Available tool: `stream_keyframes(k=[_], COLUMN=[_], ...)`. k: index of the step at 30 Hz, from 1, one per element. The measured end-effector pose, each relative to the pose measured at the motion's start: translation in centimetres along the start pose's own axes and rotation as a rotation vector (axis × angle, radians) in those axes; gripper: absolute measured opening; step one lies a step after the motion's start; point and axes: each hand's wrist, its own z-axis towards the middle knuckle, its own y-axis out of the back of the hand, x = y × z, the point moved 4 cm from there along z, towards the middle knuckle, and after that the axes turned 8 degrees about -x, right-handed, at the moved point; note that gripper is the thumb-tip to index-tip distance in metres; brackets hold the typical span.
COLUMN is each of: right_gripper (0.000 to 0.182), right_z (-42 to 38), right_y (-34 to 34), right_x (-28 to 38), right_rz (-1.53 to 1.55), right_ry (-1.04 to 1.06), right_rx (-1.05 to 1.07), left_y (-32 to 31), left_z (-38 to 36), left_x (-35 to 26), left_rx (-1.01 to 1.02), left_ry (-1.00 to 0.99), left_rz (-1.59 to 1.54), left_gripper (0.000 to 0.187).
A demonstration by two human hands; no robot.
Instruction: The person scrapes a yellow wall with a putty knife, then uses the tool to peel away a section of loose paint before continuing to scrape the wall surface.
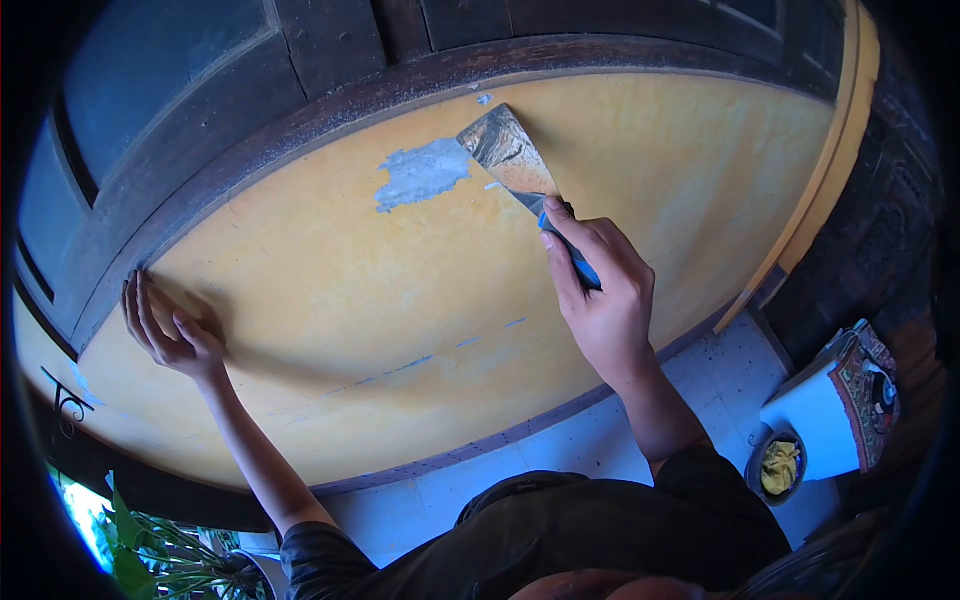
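My right hand (pixel 610 285) is wrapped round the blue and black handle of a putty knife (pixel 520 160). The wide metal blade points up and left, its edge at the right end of a grey bare patch (pixel 425 173) where the yellow paint is gone. A smaller chip shows just above the blade, under the dark wooden sill. My left hand (pixel 165 325) rests against the yellow wall (pixel 370 290) at the far left, fingers stretched up to the sill, holding nothing.
Above the wall run the dark wooden frame (pixel 330 40) and sill. A bucket (pixel 775 470) with yellow material inside stands on the tiled floor at the lower right, beside a white cloth-topped stand (pixel 815 420). Potted plants (pixel 180 560) are at the lower left. Thin scratches mark the lower wall.
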Motion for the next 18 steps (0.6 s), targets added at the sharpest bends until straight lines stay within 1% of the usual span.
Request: stream_keyframes(k=[4, 6, 7, 9, 11, 14, 18], right_gripper=[0.033, 0.031, 0.032, 0.034, 0.033, 0.03, 0.032], right_z=[1.7, 3.8, 4.9, 7.5, 10.2, 14.4, 19.2], right_y=[0.8, 1.7, 2.7, 3.9, 5.2, 6.2, 6.2], right_x=[0.7, 0.4, 0.4, -0.7, -1.9, -4.2, -2.9], right_rz=[0.045, 0.172, 0.214, 0.172, 0.053, 0.057, -0.104], right_ry=[-0.029, -0.286, -0.506, -0.407, -0.282, -0.071, 0.053], right_rx=[0.053, 0.138, 0.233, 0.252, 0.311, 0.495, 0.673], left_y=[-0.1, -0.1, 0.0, 0.1, 0.1, 0.0, 0.0], left_z=[0.1, 0.1, 0.2, 0.3, 0.3, 0.1, 0.1], left_x=[-0.1, -0.2, -0.1, -0.4, -0.2, -0.1, -0.1], left_rx=[-0.007, 0.002, 0.007, 0.01, 0.005, 0.002, 0.008], left_ry=[0.01, 0.01, 0.011, 0.019, 0.027, 0.034, 0.025], left_rz=[0.0, 0.001, 0.004, 0.002, 0.001, -0.007, -0.006], left_gripper=[0.053, 0.054, 0.055, 0.056, 0.057, 0.057, 0.057])
